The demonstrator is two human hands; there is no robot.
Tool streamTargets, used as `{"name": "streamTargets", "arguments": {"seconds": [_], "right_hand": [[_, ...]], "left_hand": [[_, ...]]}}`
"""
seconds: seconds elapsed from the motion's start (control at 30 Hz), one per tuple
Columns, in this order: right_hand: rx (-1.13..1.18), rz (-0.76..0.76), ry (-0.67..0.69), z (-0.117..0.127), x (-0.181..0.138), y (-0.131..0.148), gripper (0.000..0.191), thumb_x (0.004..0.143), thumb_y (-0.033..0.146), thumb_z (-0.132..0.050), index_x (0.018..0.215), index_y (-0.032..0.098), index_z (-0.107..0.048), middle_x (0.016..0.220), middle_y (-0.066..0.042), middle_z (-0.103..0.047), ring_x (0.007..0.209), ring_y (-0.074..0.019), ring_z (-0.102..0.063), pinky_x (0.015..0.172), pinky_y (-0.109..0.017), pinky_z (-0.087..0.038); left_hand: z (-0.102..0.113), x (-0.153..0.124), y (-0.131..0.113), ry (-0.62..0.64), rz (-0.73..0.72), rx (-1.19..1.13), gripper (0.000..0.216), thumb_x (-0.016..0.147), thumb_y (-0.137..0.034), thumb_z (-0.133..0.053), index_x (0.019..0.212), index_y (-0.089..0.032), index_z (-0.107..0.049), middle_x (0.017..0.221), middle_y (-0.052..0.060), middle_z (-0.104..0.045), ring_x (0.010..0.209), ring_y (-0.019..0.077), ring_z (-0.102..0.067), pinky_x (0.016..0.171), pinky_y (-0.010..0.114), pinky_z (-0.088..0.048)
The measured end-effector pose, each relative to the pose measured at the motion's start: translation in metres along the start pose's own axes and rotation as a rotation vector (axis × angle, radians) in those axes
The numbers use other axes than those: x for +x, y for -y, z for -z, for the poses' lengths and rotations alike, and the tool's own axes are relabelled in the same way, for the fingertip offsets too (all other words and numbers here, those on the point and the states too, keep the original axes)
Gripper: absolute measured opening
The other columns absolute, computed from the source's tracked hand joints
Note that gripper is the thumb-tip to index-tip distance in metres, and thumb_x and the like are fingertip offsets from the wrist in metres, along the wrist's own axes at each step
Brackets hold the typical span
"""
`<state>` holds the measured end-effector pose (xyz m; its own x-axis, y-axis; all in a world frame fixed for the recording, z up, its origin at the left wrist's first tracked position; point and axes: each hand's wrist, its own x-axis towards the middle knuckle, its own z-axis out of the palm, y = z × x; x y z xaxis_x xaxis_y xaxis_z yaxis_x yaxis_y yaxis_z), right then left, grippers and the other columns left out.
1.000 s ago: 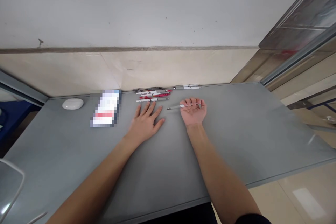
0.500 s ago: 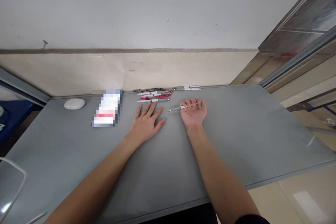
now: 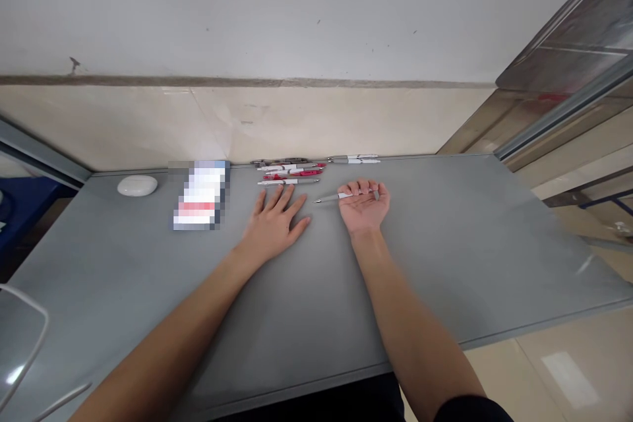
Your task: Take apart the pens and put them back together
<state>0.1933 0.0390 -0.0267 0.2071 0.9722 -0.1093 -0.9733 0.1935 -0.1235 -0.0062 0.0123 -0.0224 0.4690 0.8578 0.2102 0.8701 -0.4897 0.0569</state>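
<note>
My left hand lies flat, palm down, on the grey table with its fingers spread. Just beyond its fingertips is a white and grey pen, the nearest of a group of several pens in white, red and dark colours. My right hand is turned palm up, its fingers curled over a white and grey pen. That pen's metal tip points left, toward my left hand, and the fingers hide its other end. Farther back, two white and grey pens lie side by side along the wall.
A phone with a blurred, lit screen lies left of my left hand. A white rounded case or mouse is farther left. White cable loops at the near left. The wall bounds the table at the back.
The view has tilted slightly, so things appear a little higher. Both hands and the pens keep their places, and the right hand still holds its pen.
</note>
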Motion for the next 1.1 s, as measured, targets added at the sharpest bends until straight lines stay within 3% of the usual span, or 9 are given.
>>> {"name": "streamTargets", "arguments": {"seconds": [0.37, 0.57, 1.1], "right_hand": [[-0.078, 0.029, 0.001, 0.0012, 0.0015, -0.0042, 0.018, 0.079, 0.026, -0.045, 0.064, 0.023, -0.035, 0.054, 0.008, -0.038, 0.048, -0.0100, -0.039, 0.052, -0.027, -0.039], [-0.030, 0.009, 0.012, 0.0010, 0.0017, -0.0020, 0.022, 0.082, 0.035, -0.046, 0.065, 0.023, -0.037, 0.053, 0.008, -0.039, 0.048, -0.0103, -0.040, 0.052, -0.027, -0.040], [-0.084, 0.047, -0.018, 0.0009, 0.0001, -0.0010, 0.024, 0.082, 0.036, -0.046, 0.063, 0.023, -0.037, 0.055, 0.007, -0.036, 0.049, -0.0104, -0.039, 0.052, -0.028, -0.040]], "left_hand": [[-0.0001, -0.0008, -0.0001, 0.022, 0.010, -0.006, 0.056, 0.096, -0.052, -0.033, 0.144, -0.026, -0.042, 0.155, 0.006, -0.030, 0.144, 0.0274, -0.025, 0.118, 0.053, -0.016], [0.0019, 0.0001, -0.0002, 0.037, 0.015, -0.002, 0.055, 0.096, -0.051, -0.033, 0.144, -0.025, -0.042, 0.155, 0.006, -0.030, 0.144, 0.0275, -0.025, 0.118, 0.053, -0.016], [0.0015, -0.0003, 0.0003, 0.027, 0.008, -0.005, 0.056, 0.096, -0.052, -0.032, 0.144, -0.026, -0.041, 0.155, 0.006, -0.030, 0.143, 0.0280, -0.026, 0.117, 0.054, -0.017]]}}
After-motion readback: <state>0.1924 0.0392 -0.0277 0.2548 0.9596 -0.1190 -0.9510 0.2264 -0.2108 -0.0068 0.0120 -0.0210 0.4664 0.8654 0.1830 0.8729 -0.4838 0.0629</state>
